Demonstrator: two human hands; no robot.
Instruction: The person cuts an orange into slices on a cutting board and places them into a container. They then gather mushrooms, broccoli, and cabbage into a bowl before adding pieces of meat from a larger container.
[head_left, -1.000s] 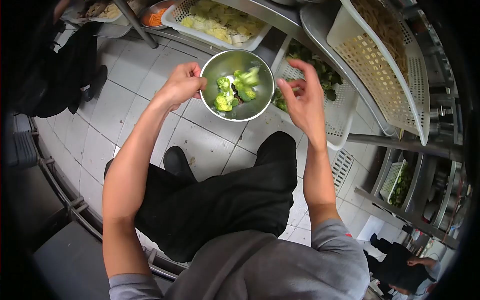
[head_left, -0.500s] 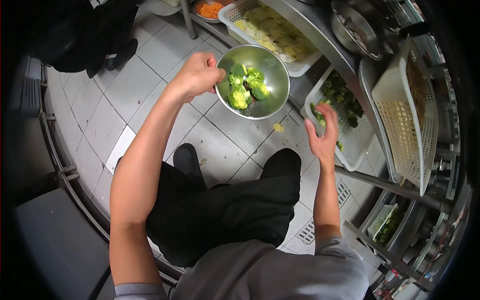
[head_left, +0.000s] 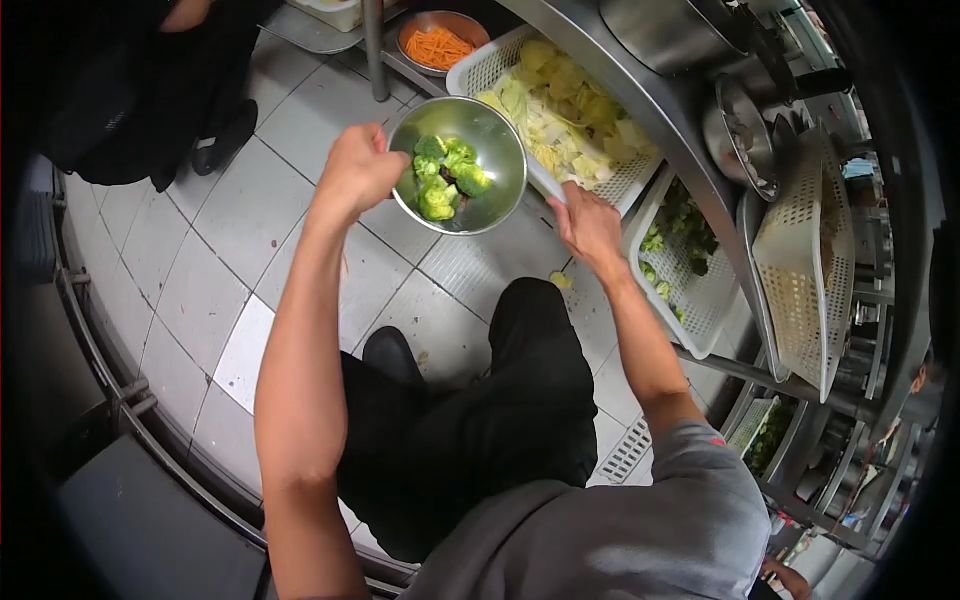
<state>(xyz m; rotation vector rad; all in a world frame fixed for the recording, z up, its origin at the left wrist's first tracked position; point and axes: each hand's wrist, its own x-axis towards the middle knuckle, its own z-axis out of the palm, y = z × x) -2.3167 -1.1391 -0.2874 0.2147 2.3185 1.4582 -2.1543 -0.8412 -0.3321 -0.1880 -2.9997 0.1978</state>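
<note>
My left hand [head_left: 362,172] pinches the left rim of a steel mixing bowl [head_left: 503,160], held tilted above the floor. Several broccoli florets [head_left: 440,188] lie in the bowl, with something dark between them. My right hand [head_left: 588,228] is closed on the near rim of a white perforated basket [head_left: 548,184] on the low shelf. Cut cabbage [head_left: 575,135] fills much of that basket. Just right of the hand, a second white basket [head_left: 700,325] holds more broccoli [head_left: 690,225].
A bowl of shredded carrot [head_left: 438,48] stands at the back of the low shelf. Above runs a steel counter edge [head_left: 690,150] with pans and a tilted perforated basket [head_left: 800,300]. Another person in dark clothes [head_left: 150,80] stands at the upper left. A cabbage scrap [head_left: 561,281] lies on the tiles.
My right hand has moved from beside the broccoli basket to the cabbage basket's rim and closed on it. The bowl has shifted left in view, and the cabbage basket shows more fully.
</note>
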